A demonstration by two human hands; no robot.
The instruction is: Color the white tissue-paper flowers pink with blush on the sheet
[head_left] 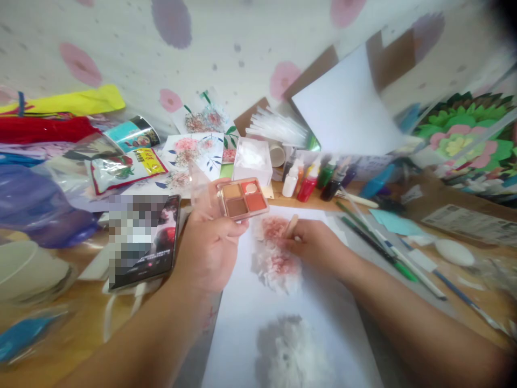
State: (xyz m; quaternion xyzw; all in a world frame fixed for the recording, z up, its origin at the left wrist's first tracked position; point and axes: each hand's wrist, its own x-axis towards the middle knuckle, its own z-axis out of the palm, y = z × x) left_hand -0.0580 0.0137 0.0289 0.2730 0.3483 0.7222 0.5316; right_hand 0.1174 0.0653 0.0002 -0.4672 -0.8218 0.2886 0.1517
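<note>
My left hand (210,242) is closed on an eyeshadow palette (238,208) with four pans in brown, tan and orange-red, its clear lid standing up. My right hand (317,242) pinches a short, pale wooden-looking stick (291,224); its lower end is hidden by my fingers. Just beside those fingers is a ruffled pink flower (271,229). A second ruffled flower (278,267), white with a pink middle, lies right below it. Nearer to me is a blurred white flower (301,353). All three lie on white paper (238,334).
Left of my arm lies a phone (172,237) with a cable. Paint bottles (310,183) and a white box (258,170) line the back. Brushes and pens (371,237) lie to the right, near a cardboard box (456,215). A snack packet (127,170) is at the left.
</note>
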